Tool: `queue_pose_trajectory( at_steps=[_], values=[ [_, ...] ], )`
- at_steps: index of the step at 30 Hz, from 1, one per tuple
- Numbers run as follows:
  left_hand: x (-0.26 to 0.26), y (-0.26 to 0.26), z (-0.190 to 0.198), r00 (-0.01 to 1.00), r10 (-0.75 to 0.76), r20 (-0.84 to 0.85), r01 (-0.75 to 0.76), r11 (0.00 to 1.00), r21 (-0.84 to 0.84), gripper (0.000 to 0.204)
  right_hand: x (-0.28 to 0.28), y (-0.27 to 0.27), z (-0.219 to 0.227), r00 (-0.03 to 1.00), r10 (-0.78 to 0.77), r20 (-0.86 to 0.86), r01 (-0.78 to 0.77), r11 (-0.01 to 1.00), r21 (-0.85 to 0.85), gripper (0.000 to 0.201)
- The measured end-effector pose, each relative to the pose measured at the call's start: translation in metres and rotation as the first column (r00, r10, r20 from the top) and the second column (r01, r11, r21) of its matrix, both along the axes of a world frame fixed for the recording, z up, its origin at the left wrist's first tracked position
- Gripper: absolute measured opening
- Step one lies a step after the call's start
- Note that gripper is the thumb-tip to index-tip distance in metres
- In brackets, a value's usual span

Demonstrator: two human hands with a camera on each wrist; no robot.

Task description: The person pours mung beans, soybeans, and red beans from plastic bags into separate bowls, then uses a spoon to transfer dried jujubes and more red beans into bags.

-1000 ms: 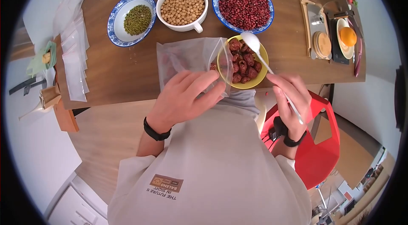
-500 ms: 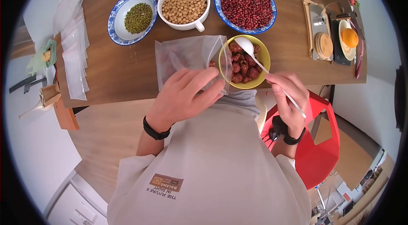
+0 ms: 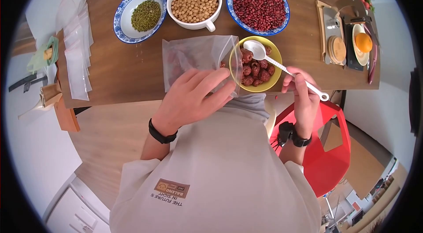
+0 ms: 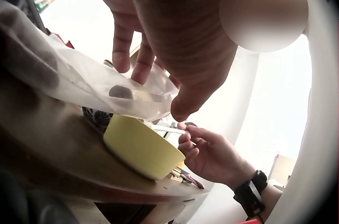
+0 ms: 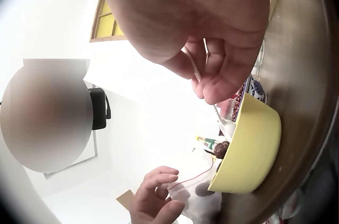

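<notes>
My right hand [image 3: 305, 96] pinches the white slotted-looking spoon [image 3: 282, 66] by its handle, fingers and thumb together on it. The spoon's bowl lies over dried red dates [image 3: 256, 73] in a yellow bowl [image 3: 276, 51]. With its fingers and thumb at the mouth of a clear plastic bag [image 3: 185, 52], my left hand [image 3: 196, 96] holds the bag against the bowl's left side. The bag's edge overlaps the bowl's rim, and some dark red pieces show through the film. In the left wrist view the bag's film [image 4: 90, 83] hangs over the yellow bowl [image 4: 140, 150].
Behind stand a blue-patterned bowl [image 3: 125, 21] of green beans, a white handled pot [image 3: 175, 6] of chickpeas and a blue-rimmed bowl [image 3: 233, 19] of red beans. Flat plastic bags [image 3: 77, 65] lie at left. At right are a wooden tray [image 3: 321, 30] and an orange [image 3: 363, 42] on a plate.
My right hand has turned and shifted its grip along the spoon, whose handle end now points further right. The spoon's bowl has dipped in over the dates. My left hand stays at the bag.
</notes>
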State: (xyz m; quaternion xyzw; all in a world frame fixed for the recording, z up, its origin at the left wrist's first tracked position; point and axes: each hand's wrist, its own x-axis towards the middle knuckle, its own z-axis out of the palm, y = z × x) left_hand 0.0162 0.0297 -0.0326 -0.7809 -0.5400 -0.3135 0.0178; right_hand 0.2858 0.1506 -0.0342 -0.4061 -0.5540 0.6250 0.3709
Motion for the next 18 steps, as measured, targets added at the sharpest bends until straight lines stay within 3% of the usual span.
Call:
queue_pose_trajectory(
  at_steps=[12, 18],
  values=[
    [0.001, 0.004, 0.006, 1.000, 0.027, -0.002, -0.027, 0.999, -0.040, 0.039, -0.002, -0.003, 0.010, 0.994, -0.021, 0.104, 0.020, 1.000, 0.014, 0.030],
    [0.001, 0.005, 0.006, 0.999, 0.035, -0.003, -0.036, 0.998, -0.046, 0.039, -0.003, -0.004, 0.007, 0.997, -0.024, 0.079, 0.033, 0.994, -0.107, 0.033]
  ],
)
